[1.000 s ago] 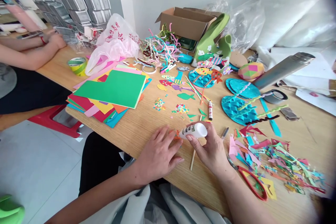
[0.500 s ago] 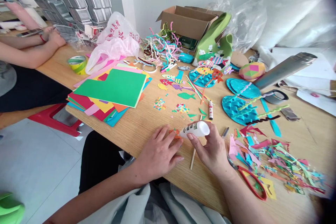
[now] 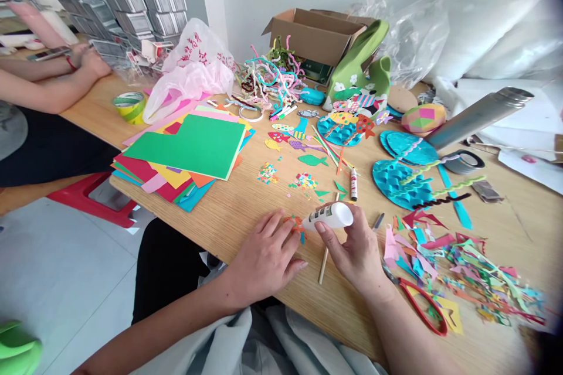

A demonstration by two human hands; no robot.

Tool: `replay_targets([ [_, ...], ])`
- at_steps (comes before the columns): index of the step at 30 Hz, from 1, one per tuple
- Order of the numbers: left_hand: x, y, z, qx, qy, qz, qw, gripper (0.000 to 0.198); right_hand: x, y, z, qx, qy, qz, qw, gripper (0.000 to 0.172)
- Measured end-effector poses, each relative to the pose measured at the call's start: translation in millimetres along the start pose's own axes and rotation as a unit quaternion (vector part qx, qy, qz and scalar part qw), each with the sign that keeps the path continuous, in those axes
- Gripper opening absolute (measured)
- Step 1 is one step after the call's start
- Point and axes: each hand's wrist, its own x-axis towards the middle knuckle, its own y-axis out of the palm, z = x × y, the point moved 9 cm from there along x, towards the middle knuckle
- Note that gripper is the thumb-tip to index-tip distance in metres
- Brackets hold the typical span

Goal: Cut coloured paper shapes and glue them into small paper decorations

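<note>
In my right hand [image 3: 354, 252] is a white glue bottle [image 3: 329, 217], tilted with its tip toward the left. The tip meets or hovers just over a small orange paper cutout [image 3: 298, 224] with a bit of blue at its lower edge. My left hand [image 3: 268, 255] lies flat on the table, fingers stretched out, fingertips at the cutout's left side and partly covering it. A thin wooden stick [image 3: 324, 263] lies between my hands. Beyond them are small piles of confetti [image 3: 305, 180], a green paper fish [image 3: 313, 160] and a marker [image 3: 353, 184].
Coloured paper sheets [image 3: 189, 143] are stacked at the left. To the right lie red-handled scissors [image 3: 422, 304], paper scraps [image 3: 461, 263] and blue decorated plates [image 3: 402, 184]. Pipe cleaners [image 3: 272, 79] and a cardboard box [image 3: 314, 35] stand behind. Another person's hands [image 3: 90, 61] rest at far left.
My left fingers have shifted slightly, showing more of the orange cutout and its blue bit. The glue bottle has moved a touch to the right.
</note>
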Motion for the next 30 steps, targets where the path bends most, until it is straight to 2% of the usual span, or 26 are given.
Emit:
replay_targets([
  [7,0.1,0.7,0.3,-0.003,-0.004,0.004,1.0,0.048,2.2,-0.7,7.6,-0.035,-0.024,0.0,0.999,0.025],
  [25,0.2,0.2,0.5,-0.006,-0.004,0.0,1.0,0.046,-0.8,-3.5,-4.2,-0.014,0.028,-0.019,0.999,0.027],
  [30,0.9,-1.0,-0.4,-0.008,0.0,-0.005,1.0,0.046,-0.8,0.2,-3.1,-0.008,0.016,-0.005,1.0,0.028],
])
